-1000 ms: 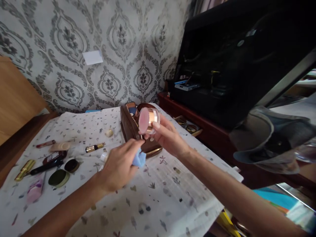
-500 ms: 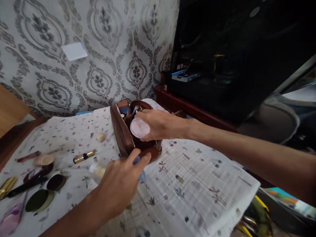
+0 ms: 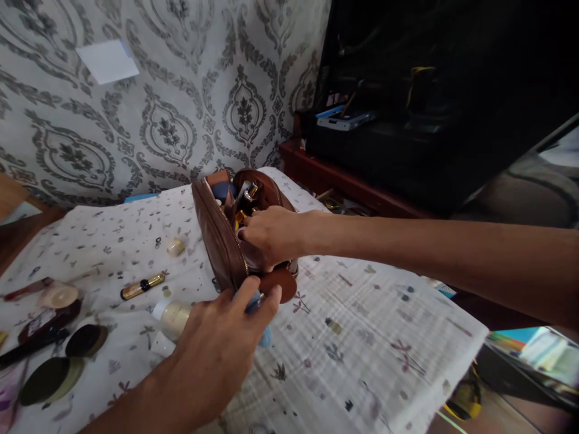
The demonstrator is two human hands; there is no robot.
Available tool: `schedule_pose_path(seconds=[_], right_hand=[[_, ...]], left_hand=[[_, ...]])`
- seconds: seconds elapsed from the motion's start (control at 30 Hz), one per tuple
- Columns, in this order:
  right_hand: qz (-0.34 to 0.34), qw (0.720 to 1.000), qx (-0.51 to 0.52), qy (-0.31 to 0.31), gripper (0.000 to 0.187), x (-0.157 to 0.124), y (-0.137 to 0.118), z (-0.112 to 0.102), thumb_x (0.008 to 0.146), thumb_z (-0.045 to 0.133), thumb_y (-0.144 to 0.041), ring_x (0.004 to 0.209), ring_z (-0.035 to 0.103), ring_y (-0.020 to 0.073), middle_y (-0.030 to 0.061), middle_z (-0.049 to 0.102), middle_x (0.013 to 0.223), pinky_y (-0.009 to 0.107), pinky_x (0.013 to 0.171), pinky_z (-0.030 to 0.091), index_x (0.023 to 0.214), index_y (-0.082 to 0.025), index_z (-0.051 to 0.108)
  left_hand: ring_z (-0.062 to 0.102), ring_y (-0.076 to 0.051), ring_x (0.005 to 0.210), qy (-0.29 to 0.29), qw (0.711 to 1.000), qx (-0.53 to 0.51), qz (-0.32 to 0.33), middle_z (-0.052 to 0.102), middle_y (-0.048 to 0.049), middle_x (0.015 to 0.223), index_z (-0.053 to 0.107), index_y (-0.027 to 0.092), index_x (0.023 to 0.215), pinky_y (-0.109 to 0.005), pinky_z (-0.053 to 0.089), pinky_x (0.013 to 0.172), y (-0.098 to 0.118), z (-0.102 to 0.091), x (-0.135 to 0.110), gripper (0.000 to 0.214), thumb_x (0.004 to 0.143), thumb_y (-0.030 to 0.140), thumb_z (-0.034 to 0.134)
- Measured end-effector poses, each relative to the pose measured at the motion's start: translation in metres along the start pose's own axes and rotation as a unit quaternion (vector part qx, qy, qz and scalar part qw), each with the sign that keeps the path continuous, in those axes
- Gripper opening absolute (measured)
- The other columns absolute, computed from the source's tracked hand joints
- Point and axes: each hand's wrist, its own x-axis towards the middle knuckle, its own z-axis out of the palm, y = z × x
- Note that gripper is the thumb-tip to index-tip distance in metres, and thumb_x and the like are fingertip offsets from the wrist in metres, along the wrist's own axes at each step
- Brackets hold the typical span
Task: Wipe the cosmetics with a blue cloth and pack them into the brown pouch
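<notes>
An unzipped brown toiletry bag (image 3: 215, 241) rests on the patterned white cloth, packed with small cosmetics. My right hand (image 3: 271, 235) reaches down inside it, fingers closed around a pale round flat item (image 3: 248, 241) that is mostly hidden by the hand and the bag. At the near end, my left hand (image 3: 221, 337) pinches the bag beside its brown flap (image 3: 280, 284); a light-blue soft-looking thing (image 3: 265, 337) shows under those fingers. Above my right hand, a dark bottle with a shiny cap (image 3: 251, 193) and a blue item (image 3: 222, 191) stick up in the bag.
Left on the cloth (image 3: 353, 361) lie a gold-and-black tube (image 3: 142, 286), a cream bottle with a white cap (image 3: 174, 316), a small jar (image 3: 175, 246), a dark round lid (image 3: 85, 340), a green-black round compact (image 3: 49, 381) and other cosmetics. A dark screen (image 3: 407, 120) stands at right.
My right hand has lowered the pale round item deeper into the bag, where less of it shows. My left hand stays at the bag's near end. The view has shifted slightly.
</notes>
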Motion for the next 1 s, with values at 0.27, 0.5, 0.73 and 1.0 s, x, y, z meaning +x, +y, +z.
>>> schedule_pose_path(seconds=[0.27,0.5,0.73,1.0], right_hand=[[-0.021,0.997,0.063,0.048,0.035,0.012,0.005,0.004,0.041,0.091,-0.019,0.092,0.069,0.0313,0.0013,0.063,0.062,0.040,0.080,0.052,0.050,-0.020,0.057],[-0.021,0.996,0.073,-0.047,0.035,0.014,0.010,0.003,0.043,0.092,-0.023,0.093,0.067,0.0298,-0.0002,0.064,0.068,0.039,0.082,0.050,0.064,-0.020,0.064],[-0.005,0.999,0.027,-0.017,0.026,0.011,0.003,0.014,0.058,0.082,-0.012,0.093,0.069,0.0278,0.0054,0.072,0.091,0.036,0.079,0.050,0.079,-0.018,0.069],[-0.032,0.998,0.028,-0.051,0.031,0.003,0.006,0.002,0.064,0.080,-0.018,0.091,0.069,0.0262,0.0045,0.072,0.086,0.032,0.074,0.050,0.094,-0.015,0.072]], left_hand=[[0.072,-0.019,0.078,0.029,1.000,-0.003,0.004,0.056,-0.0067,0.140,0.042,0.036,0.146,-0.030,0.059,0.057,-0.001,0.005,-0.002,0.088,0.066,-0.001,0.049],[0.071,-0.019,0.080,0.020,1.000,-0.011,0.016,0.055,-0.0067,0.140,0.039,0.035,0.148,-0.030,0.058,0.059,-0.003,0.001,-0.004,0.090,0.066,-0.001,0.050],[0.071,-0.021,0.084,0.007,1.000,-0.024,0.001,0.055,-0.0076,0.139,0.041,0.034,0.147,-0.034,0.060,0.063,-0.002,0.000,-0.003,0.084,0.071,0.001,0.056],[0.071,-0.020,0.083,0.006,1.000,-0.017,-0.005,0.053,-0.0088,0.140,0.040,0.034,0.148,-0.032,0.060,0.061,-0.001,-0.002,-0.004,0.083,0.073,0.001,0.058]])
